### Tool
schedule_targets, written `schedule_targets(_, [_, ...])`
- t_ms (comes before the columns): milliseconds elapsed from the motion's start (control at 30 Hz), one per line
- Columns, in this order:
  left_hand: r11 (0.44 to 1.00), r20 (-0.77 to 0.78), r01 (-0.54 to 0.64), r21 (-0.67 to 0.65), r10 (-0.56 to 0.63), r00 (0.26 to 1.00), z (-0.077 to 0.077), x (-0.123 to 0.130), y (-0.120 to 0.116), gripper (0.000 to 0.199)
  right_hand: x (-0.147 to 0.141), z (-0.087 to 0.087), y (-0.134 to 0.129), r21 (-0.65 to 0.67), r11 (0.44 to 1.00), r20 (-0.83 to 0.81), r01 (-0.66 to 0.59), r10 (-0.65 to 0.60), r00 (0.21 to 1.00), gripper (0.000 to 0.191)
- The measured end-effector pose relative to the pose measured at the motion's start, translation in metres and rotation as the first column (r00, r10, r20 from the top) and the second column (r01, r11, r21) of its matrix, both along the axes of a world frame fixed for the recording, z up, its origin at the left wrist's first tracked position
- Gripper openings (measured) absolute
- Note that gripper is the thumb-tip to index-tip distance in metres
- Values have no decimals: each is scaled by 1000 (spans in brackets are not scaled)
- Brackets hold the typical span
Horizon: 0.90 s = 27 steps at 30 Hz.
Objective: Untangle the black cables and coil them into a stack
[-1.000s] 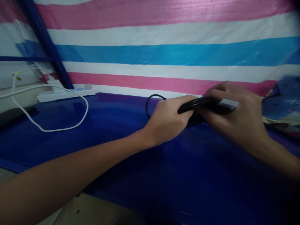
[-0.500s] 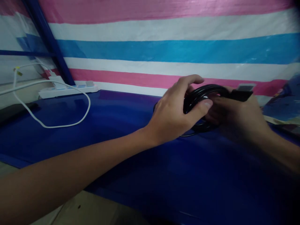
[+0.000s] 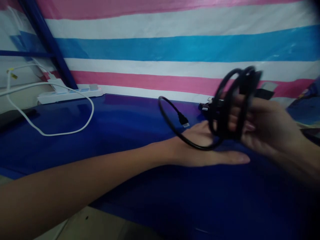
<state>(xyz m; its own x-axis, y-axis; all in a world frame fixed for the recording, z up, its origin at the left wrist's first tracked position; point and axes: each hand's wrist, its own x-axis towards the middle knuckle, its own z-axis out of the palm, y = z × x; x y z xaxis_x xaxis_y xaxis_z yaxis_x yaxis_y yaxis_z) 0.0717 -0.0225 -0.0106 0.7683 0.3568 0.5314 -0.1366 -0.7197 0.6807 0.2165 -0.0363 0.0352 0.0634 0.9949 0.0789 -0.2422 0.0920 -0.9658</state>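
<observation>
A coiled black cable point(image 3: 226, 106) is in my right hand point(image 3: 267, 123), blurred by motion, with the fingers closed round the coil. One loose end loops out to the left and ends in a black plug point(image 3: 183, 120) with a light metal tip. My left hand point(image 3: 200, 146) is low over the blue surface, its thumb stretched to the right and its other fingers partly hidden behind the coil. The loose loop passes across the back of this hand. Close to my right hand a dark connector with a pale cap point(image 3: 268, 87) shows.
A white power strip point(image 3: 71, 96) with a charger plugged in lies at the back left of the blue surface point(image 3: 125, 116). A white cable point(image 3: 92, 115) loops in front of it. Small dark items point(image 3: 206, 106) sit behind the coil. A striped sheet hangs behind.
My left hand has let go of the coil, opened and moved lower. The coil has tilted upright in my right hand, and its loose end now hangs out to the left.
</observation>
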Motion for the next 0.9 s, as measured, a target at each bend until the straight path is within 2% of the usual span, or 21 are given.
schedule_targets(67, [987,196,31,-157,0,981,-1,3,4,18,-1,-8,2,6,999,56,-34,34,998,34])
schedule_targets(100, [971,233,29,-238,28,972,0,4,4,16,-1,-12,4,20,999,92,-33,31,995,31])
schedule_targets(200, [912,263,-11,-411,130,956,4,4,4,15,3,-18,11,143,989,238,30,-64,969,19])
schedule_targets(267, [866,291,-36,-499,206,934,7,2,6,15,8,-22,16,279,958,394,61,-172,903,16])
schedule_targets(367, [732,226,-90,-675,322,919,12,-3,10,35,16,-28,21,410,912,591,-24,-245,769,22])
schedule_targets(433, [677,150,-116,-727,322,935,15,-7,12,49,18,-30,22,429,896,659,-112,-226,717,24])
schedule_targets(467, [682,131,-105,-724,285,950,17,-9,11,50,19,-31,21,435,889,679,-145,-218,701,24])
schedule_targets(567, [768,78,-28,-640,102,992,21,-12,9,41,19,-30,19,510,819,733,-263,-253,632,15])
schedule_targets(600, [792,50,-29,-610,75,996,23,-13,8,38,19,-30,18,530,799,741,-286,-271,615,11])
schedule_targets(700, [832,-2,-146,-535,172,985,24,-14,10,40,18,-26,15,522,803,766,-287,-293,573,9])
schedule_targets(767, [840,-9,-227,-492,256,967,24,-14,13,46,17,-23,13,482,826,794,-293,-269,546,16])
schedule_targets(900, [875,4,-313,-369,338,941,22,-18,16,55,17,-18,9,442,818,819,-367,-202,537,21])
